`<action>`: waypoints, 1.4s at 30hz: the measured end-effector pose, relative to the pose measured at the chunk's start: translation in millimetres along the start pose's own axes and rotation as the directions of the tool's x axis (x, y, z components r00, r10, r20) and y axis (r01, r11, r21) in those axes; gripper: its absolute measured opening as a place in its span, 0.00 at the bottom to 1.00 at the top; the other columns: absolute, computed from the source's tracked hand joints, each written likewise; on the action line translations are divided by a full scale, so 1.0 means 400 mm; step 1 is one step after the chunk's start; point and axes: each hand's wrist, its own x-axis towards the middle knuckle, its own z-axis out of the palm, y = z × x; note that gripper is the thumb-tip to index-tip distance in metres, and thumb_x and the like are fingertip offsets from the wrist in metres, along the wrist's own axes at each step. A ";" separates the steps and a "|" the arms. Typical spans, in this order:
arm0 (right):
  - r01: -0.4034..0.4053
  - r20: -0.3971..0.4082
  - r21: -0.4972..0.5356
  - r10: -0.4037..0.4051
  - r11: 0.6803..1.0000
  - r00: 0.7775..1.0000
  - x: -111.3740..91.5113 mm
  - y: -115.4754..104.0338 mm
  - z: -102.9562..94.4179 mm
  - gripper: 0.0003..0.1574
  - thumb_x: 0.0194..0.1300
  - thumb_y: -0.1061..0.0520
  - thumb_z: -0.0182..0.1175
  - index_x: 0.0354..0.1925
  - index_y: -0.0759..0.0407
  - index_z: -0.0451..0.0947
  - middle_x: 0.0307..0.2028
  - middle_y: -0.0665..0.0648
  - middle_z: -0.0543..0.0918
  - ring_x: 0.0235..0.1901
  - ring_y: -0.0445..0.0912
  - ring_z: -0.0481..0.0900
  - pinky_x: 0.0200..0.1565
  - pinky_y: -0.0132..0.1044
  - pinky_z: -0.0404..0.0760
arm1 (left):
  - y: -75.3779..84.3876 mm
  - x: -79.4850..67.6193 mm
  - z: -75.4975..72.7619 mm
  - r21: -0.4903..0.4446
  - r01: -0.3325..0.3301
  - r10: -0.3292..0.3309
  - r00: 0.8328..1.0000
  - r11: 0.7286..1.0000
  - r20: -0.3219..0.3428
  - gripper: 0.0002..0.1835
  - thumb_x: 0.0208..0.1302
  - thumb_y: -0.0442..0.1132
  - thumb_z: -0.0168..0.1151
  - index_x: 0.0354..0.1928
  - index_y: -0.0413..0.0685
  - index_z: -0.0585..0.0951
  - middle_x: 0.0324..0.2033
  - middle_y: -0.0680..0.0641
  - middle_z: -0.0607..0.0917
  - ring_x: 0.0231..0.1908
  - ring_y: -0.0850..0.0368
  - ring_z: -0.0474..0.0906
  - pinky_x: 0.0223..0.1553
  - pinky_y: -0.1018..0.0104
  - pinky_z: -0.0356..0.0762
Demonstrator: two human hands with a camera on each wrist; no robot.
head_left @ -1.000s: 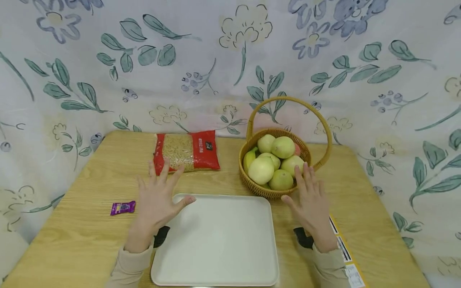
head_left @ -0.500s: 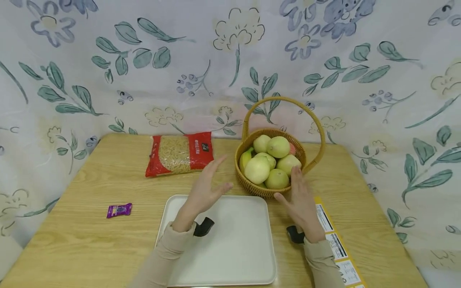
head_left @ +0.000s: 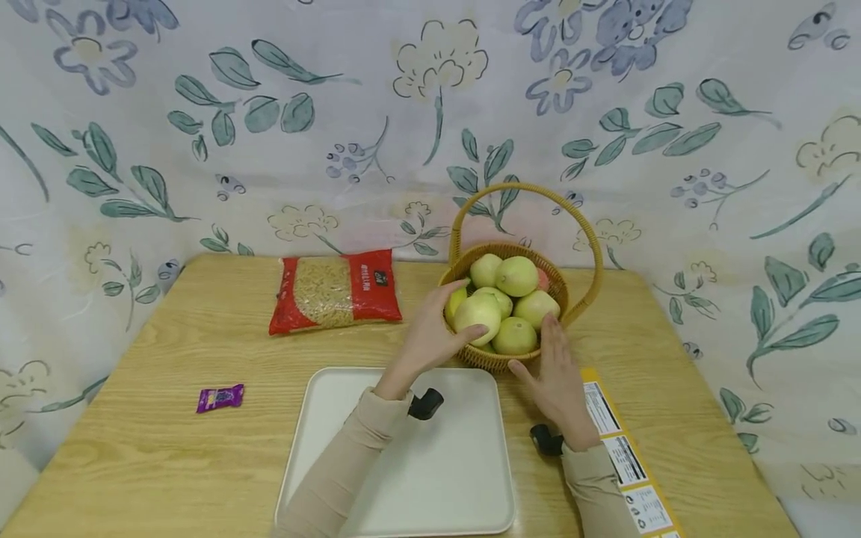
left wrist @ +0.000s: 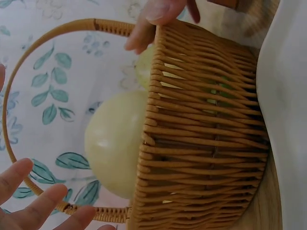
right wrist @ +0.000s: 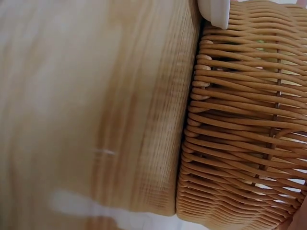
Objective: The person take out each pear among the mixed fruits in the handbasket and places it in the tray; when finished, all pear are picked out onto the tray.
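Note:
A wicker basket [head_left: 494,361] with a tall arched handle stands on the table. Several pale green round fruits [head_left: 516,276] fill it, with a yellow banana [head_left: 456,300] at its left and a reddish fruit [head_left: 543,279] at the back. My left hand [head_left: 429,338] is at the basket's left front, its thumb before a fruit; whether it touches is unclear. Its spread fingers [left wrist: 45,201] show in the left wrist view. My right hand [head_left: 561,382] is at the front right, fingertips by the rim; in the left wrist view, right-hand fingers [left wrist: 160,12] overlap the rim. Neither hand grips anything.
A white tray [head_left: 444,478] lies in front of the basket, under my left forearm. At the back left is a red pasta bag [head_left: 336,291]. A small purple packet [head_left: 220,398] lies at the left. Beneath my right forearm is a yellow-edged printed strip [head_left: 625,457].
My left hand has swung right and forward from above the tray's left side to the basket. My right hand has stayed near the basket's front right. The view has shifted slightly.

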 end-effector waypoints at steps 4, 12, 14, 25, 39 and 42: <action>0.000 -0.003 0.010 0.000 1.000 1.000 0.000 -0.001 0.001 0.61 0.68 0.31 0.49 0.76 0.64 0.31 0.76 0.67 0.39 0.75 0.64 0.42 0.72 0.60 0.47 | 0.000 0.030 0.028 0.040 0.020 -0.020 1.000 0.999 0.007 0.41 0.56 0.54 0.70 0.69 0.47 0.67 0.66 0.43 0.71 0.67 0.45 0.65 0.67 0.47 0.64; 0.024 -0.009 0.000 -0.024 1.000 1.000 0.006 -0.005 0.005 0.60 0.69 0.33 0.50 0.75 0.67 0.32 0.76 0.68 0.40 0.75 0.64 0.43 0.72 0.59 0.49 | -0.013 0.073 0.067 0.113 0.006 -0.009 1.000 0.994 0.024 0.41 0.55 0.56 0.70 0.68 0.49 0.67 0.64 0.43 0.71 0.65 0.45 0.68 0.64 0.48 0.69; 0.020 -0.005 0.000 -0.020 1.000 1.000 0.006 -0.006 0.006 0.60 0.69 0.33 0.50 0.75 0.67 0.32 0.76 0.68 0.40 0.75 0.64 0.43 0.72 0.59 0.49 | -0.017 0.079 0.075 0.126 0.023 -0.028 0.999 0.992 0.039 0.41 0.55 0.56 0.70 0.68 0.51 0.67 0.64 0.42 0.71 0.64 0.46 0.69 0.63 0.48 0.70; -0.001 0.012 0.002 0.001 1.000 1.000 0.008 -0.005 0.002 0.61 0.69 0.32 0.49 0.76 0.65 0.30 0.77 0.66 0.38 0.75 0.63 0.41 0.73 0.57 0.47 | -0.018 0.106 0.102 0.234 0.064 -0.093 0.989 0.970 0.118 0.37 0.55 0.52 0.68 0.68 0.56 0.68 0.64 0.45 0.73 0.61 0.47 0.73 0.55 0.46 0.76; 0.017 -0.006 0.015 -0.017 1.000 1.000 0.000 0.005 0.003 0.61 0.69 0.31 0.47 0.76 0.65 0.30 0.76 0.67 0.39 0.75 0.63 0.41 0.72 0.58 0.47 | -0.012 0.071 0.095 0.009 0.014 -0.014 0.998 1.000 -0.061 0.36 0.50 0.42 0.73 0.63 0.48 0.73 0.55 0.44 0.77 0.54 0.48 0.75 0.54 0.51 0.75; 0.028 -0.022 0.027 -0.027 0.999 0.999 0.000 0.007 0.003 0.59 0.70 0.31 0.46 0.76 0.65 0.31 0.76 0.68 0.40 0.75 0.65 0.42 0.72 0.59 0.48 | 0.001 0.048 0.079 -0.079 -0.012 0.002 0.992 0.997 -0.126 0.35 0.49 0.39 0.72 0.62 0.48 0.74 0.54 0.42 0.77 0.52 0.47 0.75 0.51 0.51 0.76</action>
